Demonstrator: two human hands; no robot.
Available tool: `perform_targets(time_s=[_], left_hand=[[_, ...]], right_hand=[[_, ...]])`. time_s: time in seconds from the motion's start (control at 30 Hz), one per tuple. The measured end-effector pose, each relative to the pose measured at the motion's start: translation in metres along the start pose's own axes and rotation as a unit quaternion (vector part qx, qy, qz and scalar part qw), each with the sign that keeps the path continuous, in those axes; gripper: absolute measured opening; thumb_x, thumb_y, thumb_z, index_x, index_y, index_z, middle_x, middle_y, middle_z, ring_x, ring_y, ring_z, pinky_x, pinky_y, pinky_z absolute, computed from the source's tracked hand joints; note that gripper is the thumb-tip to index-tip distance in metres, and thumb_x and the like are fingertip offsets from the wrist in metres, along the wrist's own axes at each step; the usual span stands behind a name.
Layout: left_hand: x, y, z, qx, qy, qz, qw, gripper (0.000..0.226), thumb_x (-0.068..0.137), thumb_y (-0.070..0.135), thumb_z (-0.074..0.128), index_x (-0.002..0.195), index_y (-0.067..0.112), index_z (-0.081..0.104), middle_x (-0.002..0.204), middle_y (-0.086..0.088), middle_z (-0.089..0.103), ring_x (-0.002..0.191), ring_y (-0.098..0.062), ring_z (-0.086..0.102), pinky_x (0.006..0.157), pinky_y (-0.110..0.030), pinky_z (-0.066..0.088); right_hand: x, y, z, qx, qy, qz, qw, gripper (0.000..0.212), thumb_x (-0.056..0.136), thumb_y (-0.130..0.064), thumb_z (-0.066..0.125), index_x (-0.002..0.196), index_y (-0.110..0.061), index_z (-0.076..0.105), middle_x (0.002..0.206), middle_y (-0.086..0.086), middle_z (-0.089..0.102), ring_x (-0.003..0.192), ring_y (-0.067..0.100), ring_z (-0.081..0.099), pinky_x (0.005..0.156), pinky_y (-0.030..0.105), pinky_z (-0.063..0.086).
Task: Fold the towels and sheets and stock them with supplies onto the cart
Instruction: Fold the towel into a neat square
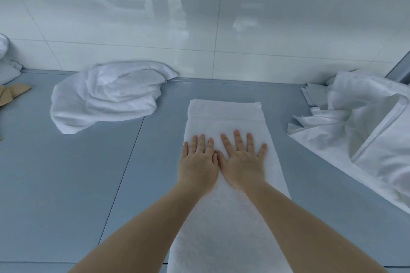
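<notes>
Both hands, left [198,163] and right [241,162], press flat, fingers straight, on a half-folded towel [224,115] mid-desk [88,184]. A crumpled towel [104,97] by the back edge and a sheet [366,122] at the right edge wait unfolded.

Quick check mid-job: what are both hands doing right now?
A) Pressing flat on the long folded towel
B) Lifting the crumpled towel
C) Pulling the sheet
A: left hand and right hand lie flat, fingers straight, on the long folded towel.
</notes>
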State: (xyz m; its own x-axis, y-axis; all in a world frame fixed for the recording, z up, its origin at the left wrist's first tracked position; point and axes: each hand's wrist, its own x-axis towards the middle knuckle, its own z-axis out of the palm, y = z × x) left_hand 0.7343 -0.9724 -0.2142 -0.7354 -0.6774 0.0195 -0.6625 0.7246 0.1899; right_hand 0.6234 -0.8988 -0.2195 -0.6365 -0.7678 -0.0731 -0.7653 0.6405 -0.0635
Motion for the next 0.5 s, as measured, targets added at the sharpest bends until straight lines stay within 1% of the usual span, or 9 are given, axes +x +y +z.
perform_targets(time_s=[0.13, 0.2, 0.3, 0.33, 0.4, 0.47, 0.5], left_hand=[[0.013, -0.004, 0.001, -0.009, -0.008, -0.01, 1.0, 0.058, 0.101, 0.044, 0.01, 0.154, 0.022, 0.0, 0.162, -0.002, -0.006, 0.148, -0.018, -0.011, 0.119, -0.038, -0.01], [0.023, -0.002, 0.0, -0.009, -0.014, -0.021, 1.0, 0.06, 0.1, 0.047, 0.01, 0.154, 0.023, -0.001, 0.162, -0.002, -0.008, 0.148, -0.019, -0.012, 0.119, -0.039, -0.01], [0.037, 0.004, 0.0, -0.002, -0.024, -0.033, 0.999, 0.066, 0.097, 0.053, 0.012, 0.154, 0.023, -0.002, 0.162, -0.005, -0.01, 0.148, -0.022, -0.014, 0.119, -0.041, -0.009], [0.04, 0.004, 0.0, 0.001, -0.026, -0.034, 0.999, 0.067, 0.097, 0.055, 0.013, 0.154, 0.023, -0.003, 0.161, -0.005, -0.01, 0.148, -0.023, -0.014, 0.119, -0.042, -0.009], [0.045, 0.003, 0.001, 0.005, -0.027, -0.035, 0.999, 0.07, 0.095, 0.058, 0.014, 0.154, 0.023, -0.003, 0.161, -0.005, -0.01, 0.148, -0.023, -0.014, 0.119, -0.042, -0.009], [0.05, 0.003, 0.002, 0.009, -0.026, -0.035, 0.999, 0.071, 0.095, 0.059, 0.014, 0.154, 0.023, -0.003, 0.161, -0.005, -0.01, 0.148, -0.024, -0.014, 0.119, -0.042, -0.009], [0.052, 0.003, 0.002, 0.009, -0.028, -0.034, 0.999, 0.071, 0.095, 0.059, 0.014, 0.154, 0.023, -0.003, 0.161, -0.005, -0.01, 0.148, -0.024, -0.014, 0.119, -0.043, -0.009]], right_hand=[[0.027, 0.003, 0.0, -0.008, -0.001, -0.008, 1.0, 0.063, 0.087, -0.069, -0.003, 0.146, -0.049, -0.013, 0.16, -0.008, -0.015, 0.147, 0.026, -0.015, 0.11, 0.063, -0.012], [0.04, 0.005, -0.005, -0.006, -0.008, -0.021, 1.0, 0.061, 0.088, -0.069, -0.001, 0.146, -0.05, -0.01, 0.16, -0.01, -0.013, 0.147, 0.025, -0.014, 0.111, 0.062, -0.012], [0.057, 0.02, -0.015, 0.0, -0.02, -0.041, 0.999, 0.058, 0.092, -0.066, 0.004, 0.147, -0.051, -0.006, 0.16, -0.014, -0.012, 0.148, 0.019, -0.013, 0.112, 0.061, -0.012], [0.061, 0.03, -0.018, -0.003, -0.022, -0.035, 0.999, 0.056, 0.094, -0.063, 0.004, 0.147, -0.05, -0.006, 0.16, -0.015, -0.011, 0.148, 0.017, -0.012, 0.112, 0.061, -0.012], [0.062, 0.055, -0.025, -0.016, -0.029, 0.008, 0.999, 0.055, 0.097, -0.058, 0.004, 0.149, -0.045, -0.006, 0.16, -0.014, -0.011, 0.148, 0.016, -0.012, 0.112, 0.062, -0.011], [0.054, 0.074, -0.031, -0.026, -0.038, 0.061, 0.997, 0.056, 0.098, -0.054, 0.005, 0.151, -0.038, -0.005, 0.161, -0.009, -0.012, 0.148, 0.019, -0.013, 0.113, 0.062, -0.009], [0.045, 0.078, -0.034, -0.028, -0.038, 0.072, 0.996, 0.057, 0.099, -0.054, 0.005, 0.152, -0.036, -0.005, 0.161, -0.007, -0.013, 0.147, 0.02, -0.014, 0.113, 0.062, -0.008]])
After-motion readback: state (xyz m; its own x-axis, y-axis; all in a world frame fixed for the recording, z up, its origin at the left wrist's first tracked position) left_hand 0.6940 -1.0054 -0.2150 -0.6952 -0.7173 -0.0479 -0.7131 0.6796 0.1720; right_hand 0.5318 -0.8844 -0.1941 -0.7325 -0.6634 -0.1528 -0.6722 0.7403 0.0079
